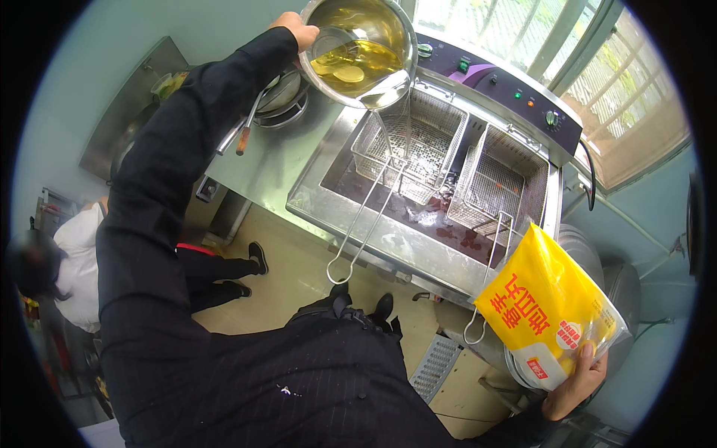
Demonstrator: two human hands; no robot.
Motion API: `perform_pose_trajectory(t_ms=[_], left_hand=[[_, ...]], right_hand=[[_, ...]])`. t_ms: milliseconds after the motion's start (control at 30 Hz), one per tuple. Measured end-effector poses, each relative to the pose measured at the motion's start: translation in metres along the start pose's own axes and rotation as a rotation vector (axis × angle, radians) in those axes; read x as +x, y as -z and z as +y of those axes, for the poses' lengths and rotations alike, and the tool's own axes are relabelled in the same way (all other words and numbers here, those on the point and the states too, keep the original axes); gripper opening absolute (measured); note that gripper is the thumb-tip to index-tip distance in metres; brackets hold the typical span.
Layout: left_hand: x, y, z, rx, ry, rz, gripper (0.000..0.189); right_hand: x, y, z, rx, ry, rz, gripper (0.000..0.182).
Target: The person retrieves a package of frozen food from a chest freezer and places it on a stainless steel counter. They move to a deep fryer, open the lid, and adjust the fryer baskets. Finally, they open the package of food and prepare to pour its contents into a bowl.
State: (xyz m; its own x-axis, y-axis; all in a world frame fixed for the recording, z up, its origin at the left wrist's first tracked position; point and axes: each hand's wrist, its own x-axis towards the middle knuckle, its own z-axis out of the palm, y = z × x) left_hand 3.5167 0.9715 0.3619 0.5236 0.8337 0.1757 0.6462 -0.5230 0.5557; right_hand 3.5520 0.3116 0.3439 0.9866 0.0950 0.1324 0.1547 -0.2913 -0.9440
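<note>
My left hand (295, 31) grips the rim of a shiny stainless steel bowl (358, 53), tilted at the back left of an electric deep fryer (319, 190). Clear yellow liquid, which looks like oil, lies in the bowl with a pale yellow oval spot in it; I cannot tell if that spot is an object or a reflection. Below the bowl sits the left wire fry basket (411, 143), its long handle pointing towards me. In my right hand (580, 383) is a yellow plastic food bag (552, 308) with printed writing. It hangs over the fryer's right front corner, covering part of the right basket's handle.
The right wire fry basket (504, 173) stands in the fryer, whose control panel (504, 84) has lit green and orange lights. Left is a steel counter (269, 168) with a wooden-handled utensil (243, 140). A person (78, 263) stands at far left. A floor drain grate (437, 367) lies by my feet.
</note>
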Motion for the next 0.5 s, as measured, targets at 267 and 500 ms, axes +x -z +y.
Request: perform_pose_trajectory(t_ms=[267, 500], left_hand=[[0.0, -0.007, 0.004, -0.175, 0.083, -0.024, 0.039], [-0.004, -0.025, 0.008, -0.214, 0.106, -0.112, 0.041]], right_hand=[[-0.002, 0.002, 0.005, 0.013, 0.032, -0.004, 0.042], [-0.006, -0.001, 0.004, 0.016, 0.044, 0.018, 0.039]])
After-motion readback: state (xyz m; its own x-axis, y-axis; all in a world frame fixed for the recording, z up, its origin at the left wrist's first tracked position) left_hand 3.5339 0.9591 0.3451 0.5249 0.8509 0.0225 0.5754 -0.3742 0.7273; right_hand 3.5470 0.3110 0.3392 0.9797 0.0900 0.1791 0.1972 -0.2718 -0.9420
